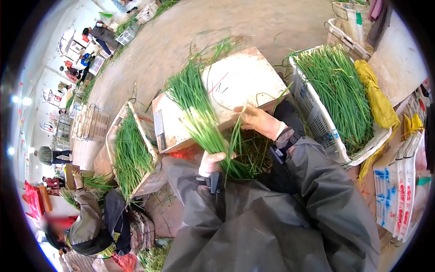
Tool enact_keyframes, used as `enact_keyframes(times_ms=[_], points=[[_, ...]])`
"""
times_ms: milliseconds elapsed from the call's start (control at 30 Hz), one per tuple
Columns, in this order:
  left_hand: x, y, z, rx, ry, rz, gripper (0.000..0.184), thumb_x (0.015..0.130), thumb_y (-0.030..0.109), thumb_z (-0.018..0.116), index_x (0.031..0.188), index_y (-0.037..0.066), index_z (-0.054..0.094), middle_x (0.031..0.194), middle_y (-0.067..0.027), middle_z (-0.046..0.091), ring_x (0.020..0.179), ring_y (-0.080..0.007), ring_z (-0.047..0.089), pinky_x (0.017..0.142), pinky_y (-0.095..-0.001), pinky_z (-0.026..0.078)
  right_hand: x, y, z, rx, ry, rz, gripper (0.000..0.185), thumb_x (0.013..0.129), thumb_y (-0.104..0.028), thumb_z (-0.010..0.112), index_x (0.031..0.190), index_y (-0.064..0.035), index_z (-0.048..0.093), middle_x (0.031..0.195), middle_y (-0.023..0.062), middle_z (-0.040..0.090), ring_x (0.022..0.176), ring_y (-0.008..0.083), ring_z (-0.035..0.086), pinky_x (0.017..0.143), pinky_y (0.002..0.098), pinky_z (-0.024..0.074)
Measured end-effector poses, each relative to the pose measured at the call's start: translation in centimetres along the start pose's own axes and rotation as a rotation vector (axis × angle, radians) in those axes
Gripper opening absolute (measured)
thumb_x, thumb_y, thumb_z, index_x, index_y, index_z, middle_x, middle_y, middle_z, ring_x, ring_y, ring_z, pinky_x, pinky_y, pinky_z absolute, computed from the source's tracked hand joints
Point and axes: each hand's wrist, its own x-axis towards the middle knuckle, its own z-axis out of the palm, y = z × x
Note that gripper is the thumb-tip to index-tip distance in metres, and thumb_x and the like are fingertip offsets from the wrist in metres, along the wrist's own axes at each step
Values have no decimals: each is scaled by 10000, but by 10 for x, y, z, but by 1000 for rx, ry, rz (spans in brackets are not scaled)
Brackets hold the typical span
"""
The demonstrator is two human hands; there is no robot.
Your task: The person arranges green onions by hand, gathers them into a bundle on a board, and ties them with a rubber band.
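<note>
My left hand (pixel 212 163), in a pale glove, is wrapped round a bunch of thin scallions (pixel 208 136). Their whitish ends point up towards the board, and green leaves hang below the hand. My right hand (pixel 260 123), also gloved, pinches a few leaves beside the bunch, just off the board's near edge. Another pile of scallions (pixel 186 88) lies across the left of the white board (pixel 247 75). A broad-bladed knife (pixel 159 129) rests at the board's left edge, apart from both hands.
Scallion-filled crates stand left (pixel 154 170) and right (pixel 312 106), with a yellow sack (pixel 369 88) over the right one. Stacked white crates (pixel 394 195) are at far right. A co-worker (pixel 93 222) sits at lower left; several people are farther back. Loose leaves litter the floor.
</note>
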Motion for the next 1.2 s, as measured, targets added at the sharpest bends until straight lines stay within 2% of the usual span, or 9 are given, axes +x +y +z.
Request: enact_keyframes(times_ms=[133, 267, 600, 633, 733, 867, 933, 1067, 1200], points=[[3, -8, 8, 2, 35, -123, 449, 761, 186, 879, 1093, 7, 636, 928, -92, 652, 823, -289, 711, 781, -432, 604, 5, -21, 9, -6, 48, -70, 304, 1076, -270, 618, 1296, -71, 682, 1200, 53, 713, 1099, 177, 662, 976, 342, 527], [5, -11, 17, -49, 106, -150, 509, 770, 148, 872, 1179, -10, 614, 1006, -117, 689, 875, -318, 738, 791, -454, 619, 13, -11, 15, -82, -3, -179, 319, 1082, -205, 595, 1338, -28, 665, 1234, 51, 715, 1150, 168, 662, 1012, 324, 526], [7, -13, 22, 62, 14, -281, 606, 779, 86, 864, 1293, -11, 557, 1025, -139, 713, 925, -363, 754, 826, -481, 608, 8, -18, 65, 334, -100, -136, 450, 1071, -343, 628, 1383, -19, 604, 1214, 4, 690, 1106, 121, 624, 970, 278, 510], [7, -12, 24, 49, 2, -284, 644, 779, 102, 872, 1317, -4, 534, 1021, -136, 703, 895, -358, 749, 817, -476, 608, 11, -17, 62, 221, -99, -133, 540, 1023, -282, 700, 1476, -47, 522, 1338, 32, 650, 1226, 174, 603, 1072, 353, 479], [8, -14, 19, 58, -29, -331, 673, 785, 113, 873, 1345, 4, 517, 1037, -133, 696, 888, -344, 742, 809, -474, 607, 10, -23, 56, 71, -235, -105, 629, 950, -252, 787, 1482, -57, 515, 1365, 58, 640, 1254, 186, 600, 1085, 355, 472], [12, -21, 17, 128, -65, -287, 683, 774, 154, 898, 1336, 15, 536, 1062, -116, 700, 960, -296, 725, 861, -445, 592, 9, -24, 47, 129, -247, 80, 523, 913, -135, 794, 1381, -7, 597, 1138, 131, 740, 1086, 248, 714, 998, 367, 542], [15, -16, 23, 146, -106, -310, 700, 768, 177, 910, 1346, 19, 548, 1071, -105, 703, 1013, -267, 711, 915, -422, 575, 4, -33, 47, 53, -198, 29, 363, 946, -105, 735, 1282, 10, 657, 1039, 139, 758, 998, 257, 737, 917, 384, 580], [19, -10, 14, 158, -25, -69, 663, 857, 334, 841, 1385, 38, 573, 1361, -99, 644, 1245, -258, 616, 1076, -423, 479, 0, -59, 12, 284, 29, -42, 221, 962, -55, 693, 1175, 1, 697, 993, 129, 747, 923, 260, 741, 826, 394, 615], [18, -10, -14, -23, 379, 54, 408, 978, 297, 725, 1300, 68, 620, 1268, -140, 696, 1236, -329, 655, 1034, -483, 529, 3, -65, -34, 144, 363, -148, 182, 959, -53, 706, 1132, 4, 722, 976, 101, 727, 905, 246, 728, 814, 379, 612]])
